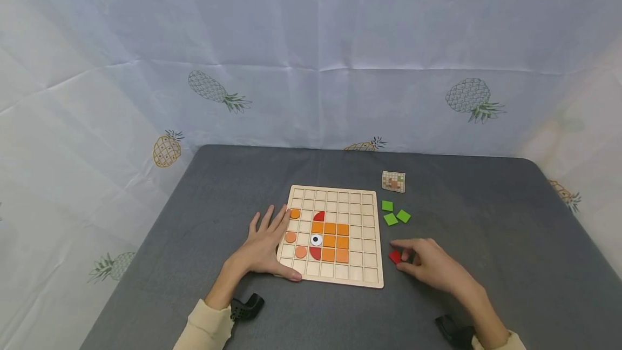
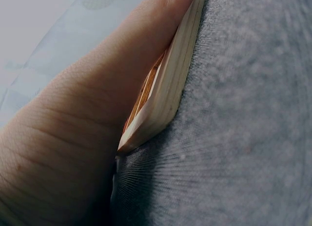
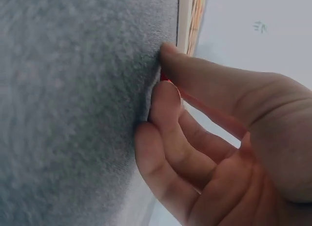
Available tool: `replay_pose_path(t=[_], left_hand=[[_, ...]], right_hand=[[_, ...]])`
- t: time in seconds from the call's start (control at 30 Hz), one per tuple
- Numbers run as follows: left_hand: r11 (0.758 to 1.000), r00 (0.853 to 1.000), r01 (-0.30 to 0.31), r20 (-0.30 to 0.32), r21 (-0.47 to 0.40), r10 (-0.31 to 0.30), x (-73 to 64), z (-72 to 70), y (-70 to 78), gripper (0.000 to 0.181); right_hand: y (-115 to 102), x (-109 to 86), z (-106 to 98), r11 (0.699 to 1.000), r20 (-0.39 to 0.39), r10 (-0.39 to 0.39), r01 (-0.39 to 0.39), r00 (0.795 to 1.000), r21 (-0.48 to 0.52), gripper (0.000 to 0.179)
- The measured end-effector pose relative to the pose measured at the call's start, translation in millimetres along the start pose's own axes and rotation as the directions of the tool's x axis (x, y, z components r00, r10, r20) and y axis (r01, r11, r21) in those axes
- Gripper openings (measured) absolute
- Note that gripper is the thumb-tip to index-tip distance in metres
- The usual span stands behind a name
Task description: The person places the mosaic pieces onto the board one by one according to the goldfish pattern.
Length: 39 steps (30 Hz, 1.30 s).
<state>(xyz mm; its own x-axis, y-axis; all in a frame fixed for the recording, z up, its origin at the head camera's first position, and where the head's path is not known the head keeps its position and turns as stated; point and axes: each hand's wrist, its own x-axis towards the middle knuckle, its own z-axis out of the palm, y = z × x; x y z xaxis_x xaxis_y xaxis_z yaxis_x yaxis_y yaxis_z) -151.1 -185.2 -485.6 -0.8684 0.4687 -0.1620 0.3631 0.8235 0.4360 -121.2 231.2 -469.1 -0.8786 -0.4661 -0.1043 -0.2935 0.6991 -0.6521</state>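
Observation:
A wooden grid board lies on the table, holding several orange square tiles, a few orange discs, two red quarter-round tiles and a white eye disc. My left hand rests spread along the board's left side, its thumb over the near-left edge. To the right of the board, my right hand pinches a red tile low at the tabletop between thumb and fingers. In the right wrist view only a sliver of the red tile shows; the fingers hide the rest.
Several green square tiles lie just right of the board. Behind them is a small pattern card. The dark grey table runs back to a white pineapple-printed curtain.

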Motion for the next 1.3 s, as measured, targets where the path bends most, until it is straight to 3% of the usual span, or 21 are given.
replay_pose_path(t=[0.2,0.43,0.67,0.87,1.07,1.3], left_hand=[[1.0,1.0,-0.003,0.003,0.003,0.003,0.6,0.0,-0.1,0.154],[1.0,1.0,0.0,-0.001,0.003,0.0,0.6,-0.5,-0.5,0.153],[1.0,1.0,-0.005,-0.003,0.0,0.005,0.2,-1.1,-0.9,0.153],[1.0,1.0,-0.004,-0.004,-0.002,0.004,0.3,-1.1,-0.4,0.154],[1.0,1.0,-0.002,-0.005,-0.015,0.002,0.7,-0.5,0.9,0.154],[1.0,1.0,0.003,-0.005,-0.016,-0.003,0.2,-0.1,0.8,0.154]], right_hand=[[-20.0,-2.5,-2.5,0.997,-0.058,0.038,-0.042,0.998,-0.064,0.037],[-21.9,-1.6,0.4,0.996,-0.105,0.028,-0.037,0.994,-0.085,0.03],[-14.9,1.9,4.7,0.992,-0.085,-0.082,0.073,0.993,-0.101,0.026],[2.8,3.0,15.6,0.975,-0.133,-0.2,0.183,0.971,-0.125,0.025],[-14.9,0.0,9.2,0.989,-0.09,-0.098,0.088,0.991,-0.116,0.022],[-24.6,-3.5,5.2,0.989,-0.084,-0.041,0.029,0.996,-0.145,0.023]])
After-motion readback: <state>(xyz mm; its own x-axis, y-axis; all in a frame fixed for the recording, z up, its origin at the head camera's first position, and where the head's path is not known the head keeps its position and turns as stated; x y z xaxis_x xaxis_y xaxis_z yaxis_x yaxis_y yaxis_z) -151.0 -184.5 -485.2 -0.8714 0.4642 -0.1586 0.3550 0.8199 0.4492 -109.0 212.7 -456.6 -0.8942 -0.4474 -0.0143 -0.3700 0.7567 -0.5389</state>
